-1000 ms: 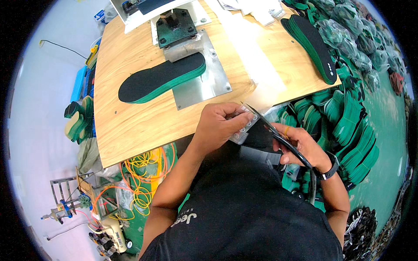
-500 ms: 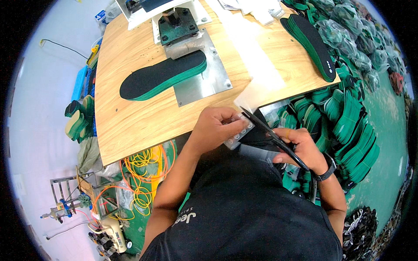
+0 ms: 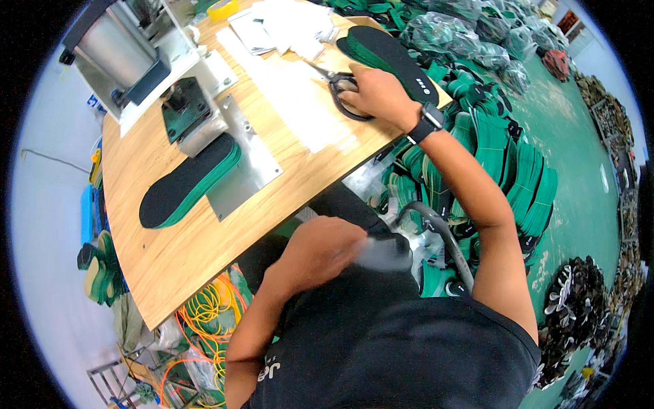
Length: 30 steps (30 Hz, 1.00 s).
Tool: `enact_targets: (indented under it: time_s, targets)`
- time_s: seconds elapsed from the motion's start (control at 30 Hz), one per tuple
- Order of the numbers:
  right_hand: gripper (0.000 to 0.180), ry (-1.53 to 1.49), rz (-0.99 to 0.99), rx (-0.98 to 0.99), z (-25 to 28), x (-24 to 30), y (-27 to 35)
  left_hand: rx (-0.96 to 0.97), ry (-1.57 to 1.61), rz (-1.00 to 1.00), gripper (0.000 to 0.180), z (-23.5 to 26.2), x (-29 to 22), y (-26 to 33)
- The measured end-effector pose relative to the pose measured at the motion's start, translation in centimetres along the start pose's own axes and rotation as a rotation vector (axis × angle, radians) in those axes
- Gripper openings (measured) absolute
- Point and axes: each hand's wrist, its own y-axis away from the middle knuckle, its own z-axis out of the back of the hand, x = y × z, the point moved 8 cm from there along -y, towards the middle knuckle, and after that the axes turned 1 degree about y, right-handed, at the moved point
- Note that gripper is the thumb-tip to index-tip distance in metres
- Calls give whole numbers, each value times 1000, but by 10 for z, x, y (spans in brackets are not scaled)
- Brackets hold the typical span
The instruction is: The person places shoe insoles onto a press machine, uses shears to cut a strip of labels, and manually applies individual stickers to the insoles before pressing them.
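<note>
My right hand (image 3: pixel 383 99) is over the table's right part, its fingers in the black handle loops of a pair of scissors (image 3: pixel 334 80). The blades lie low over the tabletop, pointing away to the left. Just beyond that hand is a stack of black-topped green insoles (image 3: pixel 392 58). My left hand (image 3: pixel 319 251) is closed in front of my body, below the table edge. A translucent plastic strip (image 3: pixel 387 253), smeared by motion, sticks out to its right. Another black and green insole stack (image 3: pixel 191 180) rests partly on a metal plate (image 3: pixel 248 177), its far end beside the press head.
A press machine (image 3: pixel 116 61) stands on the wooden table (image 3: pixel 146 273) at the far left. White papers (image 3: pixel 289 27) and yellow tape (image 3: pixel 223 9) lie at the back. Bundled green insoles (image 3: pixel 487 146) pile up at the right, near a grey curved metal tube (image 3: pixel 446 235). Orange hoses (image 3: pixel 208 307) lie below left.
My right hand has carried the scissors from beside my left hand up to the table's right part. My left hand has drawn back slightly toward me with the plastic. The view has turned right.
</note>
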Motion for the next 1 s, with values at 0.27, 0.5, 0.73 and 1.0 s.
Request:
enact_targets:
  time_s: [0.27, 0.5, 0.73, 1.0]
  targets:
    - [22, -1064, 295, 386, 16, 193, 100, -954, 356, -97, 15, 98, 26, 97]
    - [18, -1182, 235, 429, -17, 243, 99, -1109, 596, 45, 17, 106, 58, 140]
    - [18, -1243, 79, 441, -38, 250, 89, -1081, 469, 195, 19, 129, 66, 150]
    - [19, -1556, -554, 455, -88, 210, 51, -745, -708, 211, 60, 237, 82, 133]
